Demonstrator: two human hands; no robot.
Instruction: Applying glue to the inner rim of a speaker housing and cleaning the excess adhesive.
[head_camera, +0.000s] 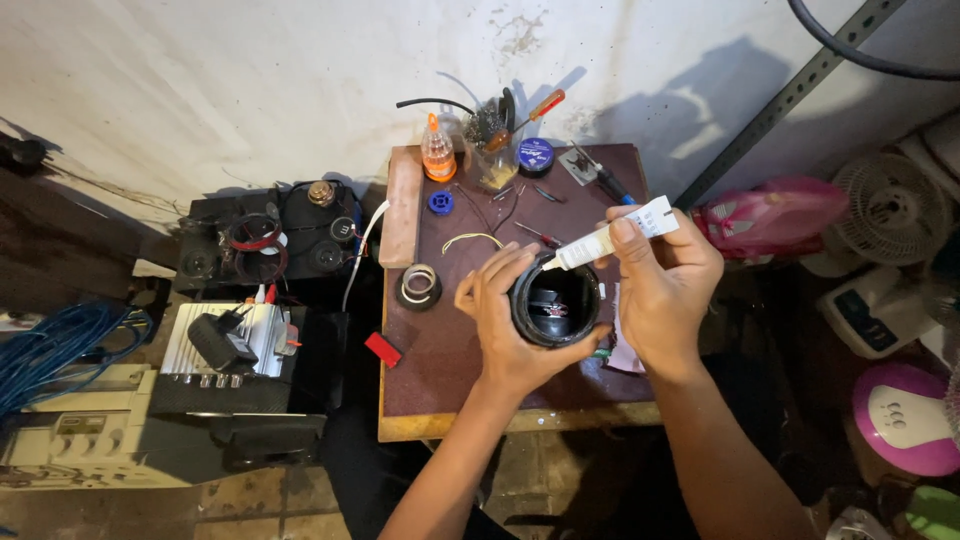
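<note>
A small dark-topped workbench (440, 350) stands against a pale wall, with stacked electronics boxes (215, 390) to its left and a pink bag (775, 215) and small fans (895, 210) to its right. Over the bench's near half, the left hand (505, 325) cups a round black speaker (555, 300), fingers curled around its rim and underside, its open side tilted up. The right hand (665, 285) pinches a white glue tube (610, 237) between thumb and fingers, nozzle aimed at the speaker's upper rim. Behind sit a solder coil (419, 285), an orange-capped bottle (437, 150), a jar of tools (495, 145) and screwdrivers (600, 180).
</note>
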